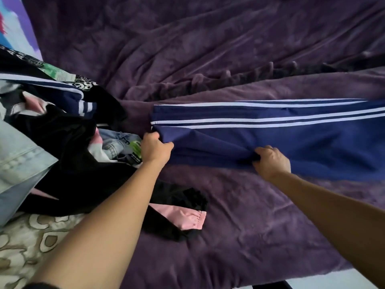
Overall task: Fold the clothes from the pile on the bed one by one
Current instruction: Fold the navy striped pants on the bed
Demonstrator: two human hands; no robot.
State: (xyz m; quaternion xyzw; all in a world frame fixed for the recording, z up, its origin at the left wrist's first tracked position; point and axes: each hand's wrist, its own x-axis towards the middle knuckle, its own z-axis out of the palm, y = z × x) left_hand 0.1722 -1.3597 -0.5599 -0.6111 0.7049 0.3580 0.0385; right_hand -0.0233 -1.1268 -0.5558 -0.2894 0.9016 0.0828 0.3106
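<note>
The dark blue soft track pants (270,130) have thin white stripes down the side. They lie flat on the purple fuzzy blanket (250,215) on the bed, just beside the messy pile of black, pink and jean clothes (62,132). The left hand (156,149) grips the leg end of the pants, with its fingers curled round the cloth. The right hand (271,161) pinches a bunch of cloth at the near edge, further along. The pants stretch long from left to right. The leg end points left at the pile. The other end runs out of the picture.
</note>
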